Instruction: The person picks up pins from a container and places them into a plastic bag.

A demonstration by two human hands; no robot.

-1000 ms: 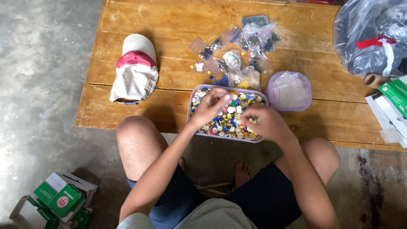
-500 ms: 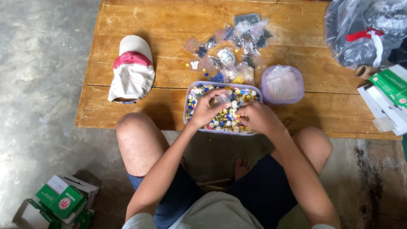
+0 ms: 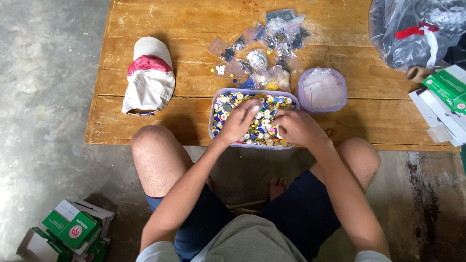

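While both hands dig in the clear lavender plastic tub of mixed coloured buttons [image 3: 252,119], sitting at the near edge of the wooden plank surface [image 3: 145,17], the left hand [image 3: 239,122] lies flat, fingers spread on the buttons. The right hand [image 3: 295,127] is curled (can't tell if it pinches anything). Just beside sits a round lavender lid [image 3: 322,90]; a red-and-white cap [image 3: 149,76] lies well left.

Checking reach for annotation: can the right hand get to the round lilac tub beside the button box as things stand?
Probably yes. The right hand rests in the button box, and the round lilac tub sits just beyond it on the wooden table, with nothing between them and its top uncovered.
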